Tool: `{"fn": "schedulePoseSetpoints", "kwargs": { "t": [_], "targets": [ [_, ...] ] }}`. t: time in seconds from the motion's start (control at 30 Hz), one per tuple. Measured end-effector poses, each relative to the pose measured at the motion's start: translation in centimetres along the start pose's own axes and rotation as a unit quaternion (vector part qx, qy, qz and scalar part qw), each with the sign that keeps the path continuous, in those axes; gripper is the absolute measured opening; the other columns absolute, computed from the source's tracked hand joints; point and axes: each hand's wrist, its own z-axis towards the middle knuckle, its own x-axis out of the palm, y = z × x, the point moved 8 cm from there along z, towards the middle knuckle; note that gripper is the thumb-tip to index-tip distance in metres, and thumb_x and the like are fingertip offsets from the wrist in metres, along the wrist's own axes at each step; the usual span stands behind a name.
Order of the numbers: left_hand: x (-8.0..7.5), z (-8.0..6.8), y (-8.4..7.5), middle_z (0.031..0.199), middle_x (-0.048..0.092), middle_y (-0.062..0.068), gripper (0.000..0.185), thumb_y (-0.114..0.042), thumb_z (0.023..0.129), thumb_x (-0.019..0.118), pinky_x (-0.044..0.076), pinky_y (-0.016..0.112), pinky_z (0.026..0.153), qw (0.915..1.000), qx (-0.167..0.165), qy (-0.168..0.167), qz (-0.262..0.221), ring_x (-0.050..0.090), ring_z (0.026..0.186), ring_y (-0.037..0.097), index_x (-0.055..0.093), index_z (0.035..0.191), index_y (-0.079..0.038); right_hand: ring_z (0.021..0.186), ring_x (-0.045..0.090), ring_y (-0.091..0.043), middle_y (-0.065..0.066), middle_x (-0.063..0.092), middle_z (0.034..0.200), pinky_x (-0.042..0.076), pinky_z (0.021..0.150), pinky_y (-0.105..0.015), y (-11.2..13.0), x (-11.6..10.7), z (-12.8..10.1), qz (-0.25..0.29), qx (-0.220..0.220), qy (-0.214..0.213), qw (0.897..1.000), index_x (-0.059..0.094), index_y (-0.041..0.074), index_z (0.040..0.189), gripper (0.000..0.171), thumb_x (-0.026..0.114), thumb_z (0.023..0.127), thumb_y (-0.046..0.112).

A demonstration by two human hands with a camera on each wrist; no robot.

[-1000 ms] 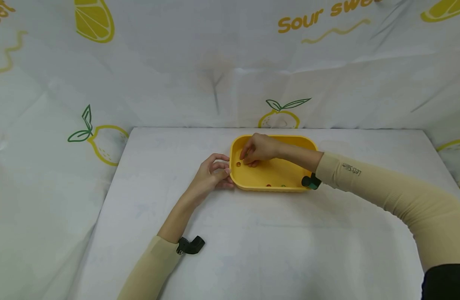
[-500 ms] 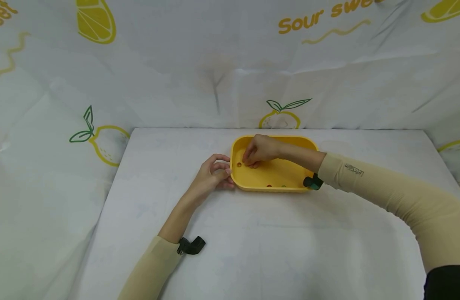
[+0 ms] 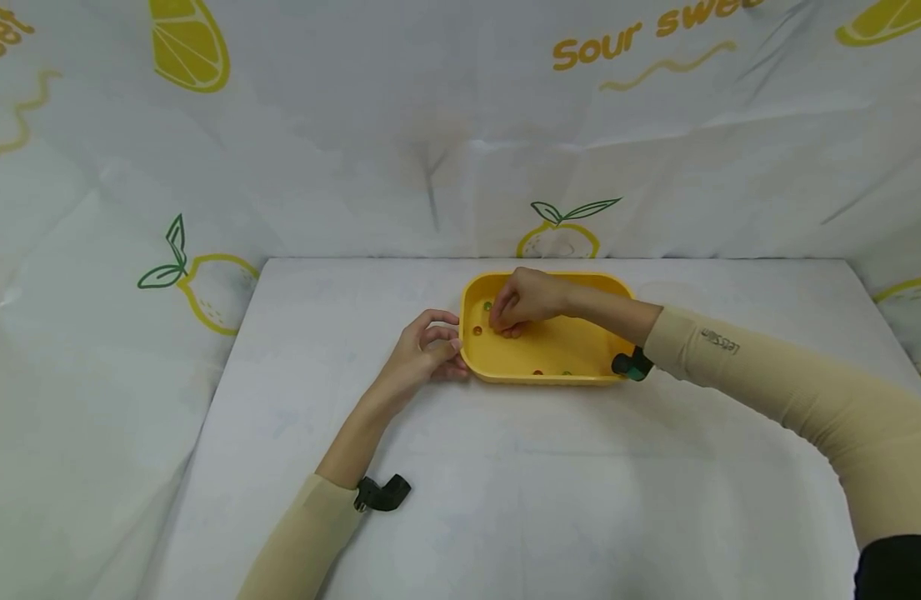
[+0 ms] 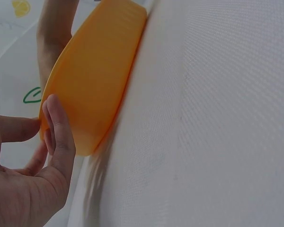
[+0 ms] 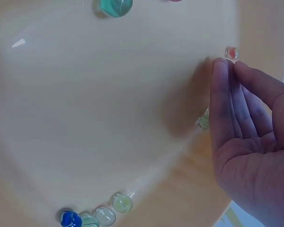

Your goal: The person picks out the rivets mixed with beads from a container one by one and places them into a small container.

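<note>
A yellow tray (image 3: 558, 354) lies on the white table. My left hand (image 3: 428, 348) touches its left end, and in the left wrist view bent fingers and thumb (image 4: 19, 129) rest at the rim. My right hand (image 3: 526, 302) is inside the tray's left half. In the right wrist view its fingers are fairly straight, tips close to the thumb, with nothing visible between them. An orange-red marble (image 5: 232, 53) lies just beyond the fingertips. Behind the fingers, a green marble (image 5: 204, 120) is partly hidden; the head view shows that green marble (image 3: 488, 306) near the left wall.
A teal marble (image 5: 116, 5) and a cut-off red one lie by the near wall. At the bottom of the right wrist view, a blue marble (image 5: 71, 219) and several greenish or clear marbles (image 5: 122, 202) line a wall. A lemon-print cloth (image 3: 317, 167) hangs behind the table.
My right hand has drawn slightly to the right, its fingertips coming closer together. The green marble near the tray's left wall has come into view. My left hand stays at the rim.
</note>
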Motion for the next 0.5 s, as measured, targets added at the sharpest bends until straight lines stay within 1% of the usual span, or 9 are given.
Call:
{"fn": "schedulePoseSetpoints", "kwargs": {
  "t": [0.27,0.5],
  "targets": [
    [0.0,0.0,0.0,0.113,0.062,0.009,0.039,-0.005,0.108,0.063,0.071,0.033,0.079,1.0,0.003,0.003,-0.003,0.074,0.08,0.016,0.048,0.144,-0.006,0.082,0.08,-0.014,-0.017,0.083,0.101,0.071,0.081,-0.032,-0.1,-0.4,-0.7,0.017,0.005,-0.009,1.0,0.079,-0.006,0.113,0.017,0.072,0.102,0.005],
    [0.0,0.0,0.1,0.114,0.063,0.011,0.037,-0.004,0.107,0.063,0.072,0.033,0.08,1.0,-0.004,-0.004,0.0,0.074,0.08,0.017,0.05,0.141,-0.008,0.086,0.081,-0.014,-0.017,0.083,0.105,0.071,0.084,-0.031,0.0,-1.0,-1.5,0.026,0.015,-0.018,0.999,0.079,-0.004,0.115,0.019,0.073,0.102,0.008]
  ]
}}
